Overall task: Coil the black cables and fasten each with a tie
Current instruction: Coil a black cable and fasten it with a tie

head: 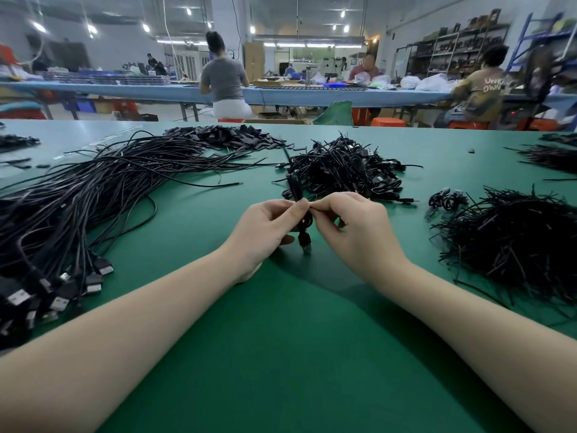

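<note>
At nine o'clock on the green tabletop [281, 354] lies the supply of uncoiled cables [93, 189], laid roughly parallel with their USB plugs [93, 281] gathered toward the near left edge; this appears to let one cable be drawn off by its plug without tangling the rest. Beyond it, at eleven o'clock, sits a heap of small flat black pieces [228, 135], purpose not determinable.

At centre, the left hand [265, 229] holds the coiled cable [301, 214] upright, its grip pinched around the middle of the bundle so that the loops cannot spring apart. The cable's plug end [306, 245] hangs just above the tabletop. The right hand [349, 226] meets it at the same waist, thumb and forefinger pressed together on what is judged to be a tie; the tie itself is too small to confirm. Both hands are raised clear of the tabletop, probably to give room for twisting.

At twelve o'clock, just behind the hands, is the pile of finished coils [343, 170], placed within easy dropping reach. At three o'clock lies a dense heap of ties [515, 242], near the right hand that picks them. A few tied coils [446, 200] rest between the two.
</note>
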A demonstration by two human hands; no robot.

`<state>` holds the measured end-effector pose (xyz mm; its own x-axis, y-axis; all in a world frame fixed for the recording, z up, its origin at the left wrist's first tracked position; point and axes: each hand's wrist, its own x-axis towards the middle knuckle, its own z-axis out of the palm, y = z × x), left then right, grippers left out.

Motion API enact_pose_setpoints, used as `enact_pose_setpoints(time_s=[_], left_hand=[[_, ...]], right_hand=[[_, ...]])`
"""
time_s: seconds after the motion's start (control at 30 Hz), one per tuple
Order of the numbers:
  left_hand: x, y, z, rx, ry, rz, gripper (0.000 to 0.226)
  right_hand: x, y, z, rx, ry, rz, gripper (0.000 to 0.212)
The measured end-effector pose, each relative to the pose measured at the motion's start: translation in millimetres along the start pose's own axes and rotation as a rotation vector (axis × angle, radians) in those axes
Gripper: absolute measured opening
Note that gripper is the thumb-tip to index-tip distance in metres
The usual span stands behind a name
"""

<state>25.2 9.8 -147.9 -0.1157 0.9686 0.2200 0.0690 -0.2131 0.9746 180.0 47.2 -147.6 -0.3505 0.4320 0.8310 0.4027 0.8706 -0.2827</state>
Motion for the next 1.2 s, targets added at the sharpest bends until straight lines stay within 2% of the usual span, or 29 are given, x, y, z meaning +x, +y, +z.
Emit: enact_pose_setpoints(time_s=[0.07, 0.13, 0.2, 0.27, 0.33, 0.47, 0.57, 0.73, 0.8, 1.0, 1.1, 1.2], left_hand=[[0, 2, 0, -0.036, -0.03, -0.017, 0.022], [0, 4, -3, -0.09, -0.056, -0.048, 0.011], [1, 4, -8, -0.148, -0.1, -0.102, 0.024], [1, 5, -11, -0.175, -0.147, -0.112, 0.021], [0, 6, -12, -0.158, -0.166, -0.121, 0.024], [2, 6, -16, -0.179, -0.276, -0.144, 0.044], [2, 6, -17, -0.218, -0.327, -0.142, 0.039], [1, -2, -10, -0.146, -0.162, -0.037, 0.012], [2, -4, -9, -0.158, -0.108, -0.018, 0.013], [4, -2, -8, -0.129, -0.094, -0.08, 0.023], [6, 0, -9, -0.171, -0.099, -0.129, 0.009], [8, -2, -12, -0.22, -0.12, -0.164, 0.03]], right_hand=[[0, -1, -2, -0.054, 0.011, -0.036, 0.006], [0, -1, -5, -0.14, 0.009, -0.133, 0.008], [1, 1, -8, -0.298, -0.02, -0.287, 0.009], [2, 1, -9, -0.387, -0.039, -0.39, 0.005], [1, 2, -9, -0.323, -0.036, -0.346, 0.003], [-3, 5, -5, -0.1, -0.016, -0.114, 0.004], [-1, 10, -4, -0.021, 0.027, -0.033, 0.003], [-2, 8, -2, 0.036, 0.025, -0.007, 0.003], [-2, 5, -2, 0.017, 0.019, -0.02, 0.003], [1, -4, -5, -0.351, 0.119, -0.284, 0.013], [2, -4, -9, -0.484, 0.117, -0.457, 0.011], [1, -4, -9, -0.514, 0.03, -0.528, 0.012]])
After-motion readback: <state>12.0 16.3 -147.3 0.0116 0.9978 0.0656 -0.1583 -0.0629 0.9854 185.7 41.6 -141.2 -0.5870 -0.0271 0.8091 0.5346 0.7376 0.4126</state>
